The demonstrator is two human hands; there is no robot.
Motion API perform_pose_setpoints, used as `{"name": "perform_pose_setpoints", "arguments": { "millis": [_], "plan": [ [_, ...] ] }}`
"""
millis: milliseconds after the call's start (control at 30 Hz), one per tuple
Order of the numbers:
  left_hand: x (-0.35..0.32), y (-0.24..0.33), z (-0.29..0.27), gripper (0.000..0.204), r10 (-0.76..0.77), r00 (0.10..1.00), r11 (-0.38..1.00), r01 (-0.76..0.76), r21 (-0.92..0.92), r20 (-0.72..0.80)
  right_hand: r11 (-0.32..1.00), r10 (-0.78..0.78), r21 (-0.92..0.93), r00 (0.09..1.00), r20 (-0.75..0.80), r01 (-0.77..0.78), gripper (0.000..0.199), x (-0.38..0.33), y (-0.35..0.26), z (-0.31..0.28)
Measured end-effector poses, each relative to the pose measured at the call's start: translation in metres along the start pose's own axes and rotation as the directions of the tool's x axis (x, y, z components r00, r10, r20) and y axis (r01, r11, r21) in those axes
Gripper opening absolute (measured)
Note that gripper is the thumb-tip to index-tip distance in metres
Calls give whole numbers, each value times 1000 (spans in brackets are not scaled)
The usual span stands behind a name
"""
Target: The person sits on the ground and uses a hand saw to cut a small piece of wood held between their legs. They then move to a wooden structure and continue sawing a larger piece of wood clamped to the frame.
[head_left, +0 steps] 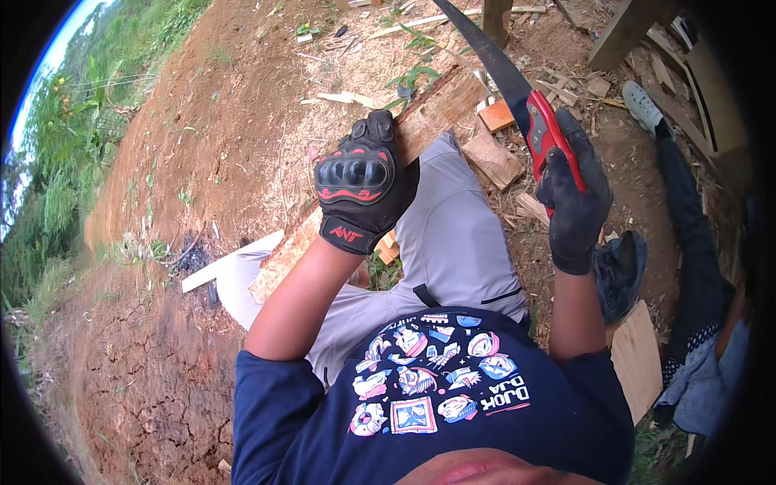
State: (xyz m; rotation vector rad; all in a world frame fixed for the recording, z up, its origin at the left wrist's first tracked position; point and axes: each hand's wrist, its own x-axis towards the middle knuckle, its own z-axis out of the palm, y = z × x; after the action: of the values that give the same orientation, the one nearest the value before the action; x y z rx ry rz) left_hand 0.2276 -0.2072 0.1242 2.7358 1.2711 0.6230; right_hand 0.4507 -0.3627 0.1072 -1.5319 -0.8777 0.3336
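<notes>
A long, rough wooden plank point(440, 111) lies slantwise across my lap, its far end pointing up and to the right. My left hand point(360, 174), in a black glove with a hard knuckle guard and red trim, is closed over the plank's middle; its fingertips are partly hidden. In my right hand point(575, 198), also in a black glove, is a pruning saw with a red handle point(550, 137). The saw's curved dark blade point(489, 61) points up and to the left, raised apart from the plank.
Wood offcuts point(493, 158) and an orange-toned block point(496, 115) lie beyond my knee among sawdust. A pale board point(638, 360) and a dark bag point(621, 275) are at my right. Another person's leg point(687, 202) stretches along the right side. Wooden posts point(626, 36) stand at the far right.
</notes>
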Motion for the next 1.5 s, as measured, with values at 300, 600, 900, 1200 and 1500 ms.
{"name": "perform_pose_setpoints", "arguments": {
  "millis": [300, 600, 900, 1200, 1500],
  "plan": [
    [17, 25, -8, 54, 105, 993, 989, -109, -98, -48, 959, 125, 238, 982, 143, -156, 39, 47, 0, 42],
    [17, -8, -4, 85, -124, 879, 944, 248, -218, 460, 970, -167, -133, 959, 229, 201, 34, 98, 1, 77],
    [-9, -66, 13, 54, -153, 853, 556, 492, -671, 499, 881, -328, -168, 827, 456, 442, 37, 139, -9, 153],
    [10, -105, 2, 38, -272, 896, 196, 408, -892, 351, 926, -366, 73, 832, 417, 371, 36, 164, -66, 225],
    [27, -102, -21, 92, -302, 914, 675, 407, -616, 272, 965, -250, 100, 967, 48, 244, 41, 82, -73, 104]
  ]
}}
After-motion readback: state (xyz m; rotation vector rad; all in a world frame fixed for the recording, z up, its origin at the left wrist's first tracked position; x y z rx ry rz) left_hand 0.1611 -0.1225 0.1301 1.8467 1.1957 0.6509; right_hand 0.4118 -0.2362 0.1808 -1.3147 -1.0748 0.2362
